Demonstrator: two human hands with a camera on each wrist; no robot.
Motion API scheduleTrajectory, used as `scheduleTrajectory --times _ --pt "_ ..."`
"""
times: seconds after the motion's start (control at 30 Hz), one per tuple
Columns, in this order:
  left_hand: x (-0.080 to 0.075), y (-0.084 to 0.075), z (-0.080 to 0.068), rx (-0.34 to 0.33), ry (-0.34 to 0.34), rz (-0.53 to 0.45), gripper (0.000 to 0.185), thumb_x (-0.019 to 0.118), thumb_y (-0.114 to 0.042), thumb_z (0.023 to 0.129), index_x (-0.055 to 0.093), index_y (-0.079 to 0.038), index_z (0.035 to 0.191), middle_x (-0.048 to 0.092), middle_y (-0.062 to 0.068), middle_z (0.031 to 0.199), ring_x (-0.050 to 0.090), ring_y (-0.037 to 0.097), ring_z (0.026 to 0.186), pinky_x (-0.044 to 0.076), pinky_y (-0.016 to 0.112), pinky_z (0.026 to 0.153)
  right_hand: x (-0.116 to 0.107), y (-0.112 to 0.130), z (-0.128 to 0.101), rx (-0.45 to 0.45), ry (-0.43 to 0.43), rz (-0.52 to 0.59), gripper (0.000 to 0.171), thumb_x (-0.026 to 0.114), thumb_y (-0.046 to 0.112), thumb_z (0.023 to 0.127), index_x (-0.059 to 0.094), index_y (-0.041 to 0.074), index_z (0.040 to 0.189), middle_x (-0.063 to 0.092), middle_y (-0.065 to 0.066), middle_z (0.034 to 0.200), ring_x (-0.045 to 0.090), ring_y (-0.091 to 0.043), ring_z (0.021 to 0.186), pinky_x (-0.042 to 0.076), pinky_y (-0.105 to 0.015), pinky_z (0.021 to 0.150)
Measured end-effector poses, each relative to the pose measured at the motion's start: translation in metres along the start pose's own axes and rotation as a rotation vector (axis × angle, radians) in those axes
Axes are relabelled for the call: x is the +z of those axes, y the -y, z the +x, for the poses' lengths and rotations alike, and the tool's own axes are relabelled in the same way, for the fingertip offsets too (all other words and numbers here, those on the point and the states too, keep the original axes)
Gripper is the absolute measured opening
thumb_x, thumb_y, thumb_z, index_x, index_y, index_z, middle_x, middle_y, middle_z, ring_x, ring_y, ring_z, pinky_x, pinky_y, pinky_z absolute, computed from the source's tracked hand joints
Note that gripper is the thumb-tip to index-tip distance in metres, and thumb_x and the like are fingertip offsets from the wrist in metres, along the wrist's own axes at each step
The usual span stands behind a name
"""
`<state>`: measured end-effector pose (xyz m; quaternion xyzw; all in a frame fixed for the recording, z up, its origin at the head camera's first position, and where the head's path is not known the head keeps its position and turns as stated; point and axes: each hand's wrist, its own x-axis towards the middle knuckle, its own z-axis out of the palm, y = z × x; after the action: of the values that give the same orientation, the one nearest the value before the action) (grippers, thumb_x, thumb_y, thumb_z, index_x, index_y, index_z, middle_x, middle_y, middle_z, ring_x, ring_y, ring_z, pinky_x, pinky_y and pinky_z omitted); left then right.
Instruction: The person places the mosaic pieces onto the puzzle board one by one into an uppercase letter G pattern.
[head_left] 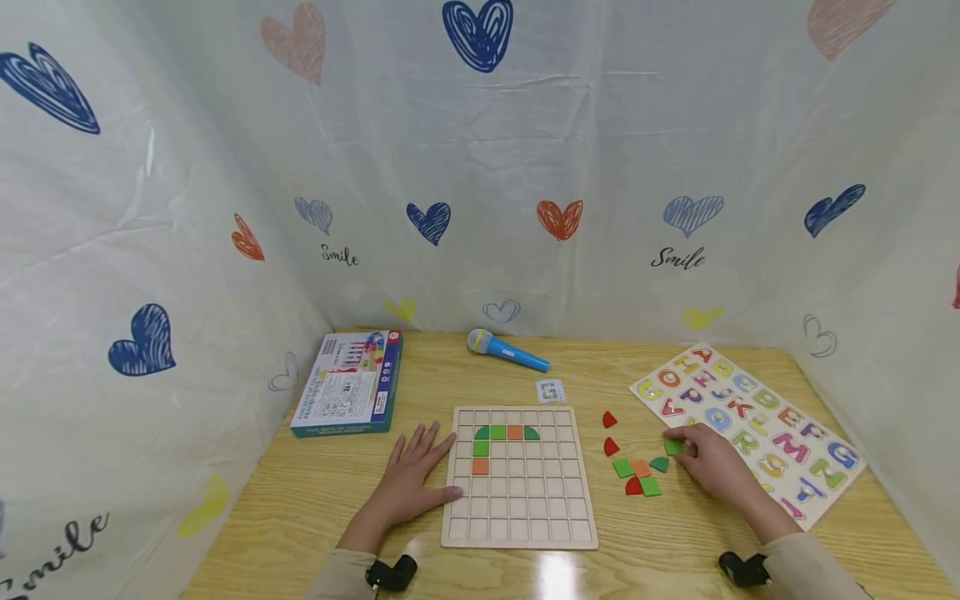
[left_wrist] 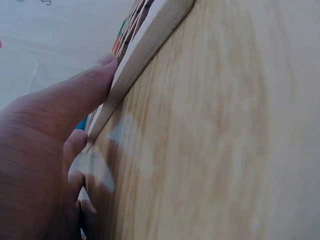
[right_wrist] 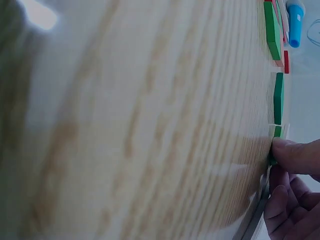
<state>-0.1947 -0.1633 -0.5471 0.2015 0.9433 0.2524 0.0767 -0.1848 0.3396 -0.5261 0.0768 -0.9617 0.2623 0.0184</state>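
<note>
My left hand (head_left: pixel 408 483) lies with its fingers spread beside the wooden grid board (head_left: pixel 528 508), thumb and index fingertip at its left edge. In the left wrist view the thumb (left_wrist: pixel 95 75) rests against the board's side. On the grid, dark green quarter-circles, light green squares and orange squares form a row and a short column. Off to the right, my right hand (head_left: pixel 712 467) pinches a light green square tile (head_left: pixel 673 447) between thumb and fingers. Beside it lie a dark green quarter-circle tile (head_left: pixel 659 465), an orange square (head_left: pixel 640 467), light green squares (head_left: pixel 650 487) and red quarter-circles (head_left: pixel 611 447).
An alphabet puzzle board (head_left: pixel 750 417) lies at the right, close behind my right hand. At the back are a blue toy microphone (head_left: pixel 513 352) and a small pattern card (head_left: pixel 551 391). A flat box (head_left: pixel 348 382) sits back left. A heart-printed curtain (head_left: pixel 480 167) encloses the table.
</note>
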Motion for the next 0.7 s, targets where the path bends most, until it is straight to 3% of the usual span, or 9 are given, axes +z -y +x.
scheduleTrajectory --times 0.3,0.7 --pt "0.0011 0.0018 0.0007 0.0 0.002 0.002 0.088 0.065 -0.066 0.089 0.034 -0.025 0.161 0.014 0.009 0.17 0.003 0.033 0.157 -0.007 0.056 0.123 0.0021 0.0013 0.0022 -0.025 0.004 0.016 0.023 0.074 0.004 0.091 0.071 0.008 0.113 0.056 0.003 0.087 0.043 -0.011 0.071 0.037 -0.027 0.06" --pt "0.0011 0.0007 0.0004 0.001 -0.003 0.004 0.088 0.066 -0.065 0.089 0.035 -0.024 0.161 0.015 0.01 0.17 0.004 0.034 0.157 -0.007 0.056 0.123 0.0048 0.0066 0.0026 -0.004 -0.011 0.054 0.026 0.073 0.011 0.094 0.069 0.014 0.119 0.063 0.004 0.089 0.054 -0.009 0.075 0.047 -0.03 0.066"
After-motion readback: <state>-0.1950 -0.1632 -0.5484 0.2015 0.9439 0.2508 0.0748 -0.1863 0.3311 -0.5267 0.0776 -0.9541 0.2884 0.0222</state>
